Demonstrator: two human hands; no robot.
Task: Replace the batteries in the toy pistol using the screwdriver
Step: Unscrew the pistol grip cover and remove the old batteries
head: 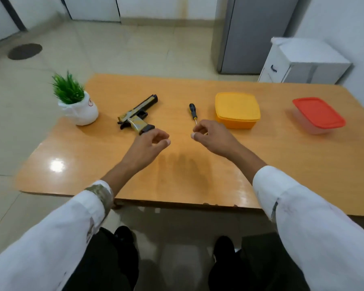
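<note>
A black and gold toy pistol (137, 116) lies flat on the wooden table (177, 169), barrel pointing away to the right, grip toward me. To its right lies a screwdriver (193, 111) with a black and yellow handle, its thin shaft pointing toward me. My left hand (148, 147) hovers just in front of the pistol's grip, fingers loosely curled, holding nothing. My right hand (211, 136) hovers over the tip of the screwdriver's shaft, fingers loosely curled and empty; it hides the very end of the shaft.
A small green plant in a white pot (78, 106) stands at the table's left. A yellow lidded box (236, 110) sits right of the screwdriver, and a clear box with a red lid (318, 115) sits further right. A white cabinet (303, 64) stands behind the table.
</note>
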